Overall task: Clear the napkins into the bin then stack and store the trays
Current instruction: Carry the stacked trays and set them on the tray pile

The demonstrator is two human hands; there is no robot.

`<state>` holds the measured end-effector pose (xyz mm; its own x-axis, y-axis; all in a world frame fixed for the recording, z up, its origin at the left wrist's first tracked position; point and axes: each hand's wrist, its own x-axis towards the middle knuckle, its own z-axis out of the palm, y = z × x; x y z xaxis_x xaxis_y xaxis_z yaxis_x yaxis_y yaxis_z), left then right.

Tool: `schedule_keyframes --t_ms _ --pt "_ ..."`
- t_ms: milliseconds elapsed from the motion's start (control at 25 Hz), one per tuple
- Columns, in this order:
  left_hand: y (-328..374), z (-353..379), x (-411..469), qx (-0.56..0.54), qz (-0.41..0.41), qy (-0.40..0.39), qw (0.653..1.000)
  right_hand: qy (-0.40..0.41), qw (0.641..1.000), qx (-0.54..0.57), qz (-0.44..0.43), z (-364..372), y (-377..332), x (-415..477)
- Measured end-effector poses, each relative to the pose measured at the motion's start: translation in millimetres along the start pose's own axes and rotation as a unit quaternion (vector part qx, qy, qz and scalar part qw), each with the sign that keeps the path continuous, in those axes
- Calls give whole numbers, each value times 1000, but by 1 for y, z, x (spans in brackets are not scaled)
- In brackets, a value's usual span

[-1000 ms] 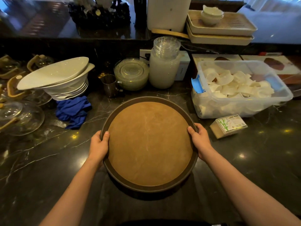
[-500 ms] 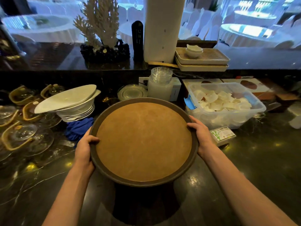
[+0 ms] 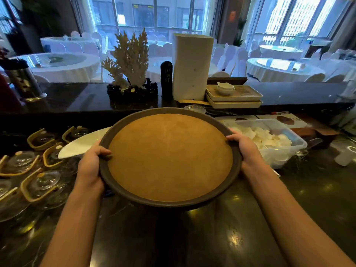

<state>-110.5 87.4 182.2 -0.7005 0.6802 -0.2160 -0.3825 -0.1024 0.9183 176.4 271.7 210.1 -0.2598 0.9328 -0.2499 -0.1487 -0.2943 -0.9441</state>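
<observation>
Brown round tray (image 3: 169,157), dark rim, bare.

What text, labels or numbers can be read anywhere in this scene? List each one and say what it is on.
No text here can be read.
Black cylinder beside the white dispenser: pale vertical markings, too blurred to read.
Printed cards behind the clear plastic tub: pictures and marks, too small to read.
Round tray held in both hands: no lettering visible.
</observation>
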Motion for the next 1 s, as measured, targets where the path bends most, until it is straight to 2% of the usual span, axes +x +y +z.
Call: schedule_keyframes --t_ms 280,520,800,1000 --pt "37 -7 -22 32 31 -5 999 -17 996 -74 -42 17 -26 -12" --pt "47 -14 -73 32 79 48 995 -78 991 -98 -40 26 -32 -22" --pt "21 -32 -164 0 103 188 977 -189 972 -137 -40 40 -26 -36" --pt "-11 -48 -254 -33 127 324 937 -313 928 -196 -56 66 1 -61"
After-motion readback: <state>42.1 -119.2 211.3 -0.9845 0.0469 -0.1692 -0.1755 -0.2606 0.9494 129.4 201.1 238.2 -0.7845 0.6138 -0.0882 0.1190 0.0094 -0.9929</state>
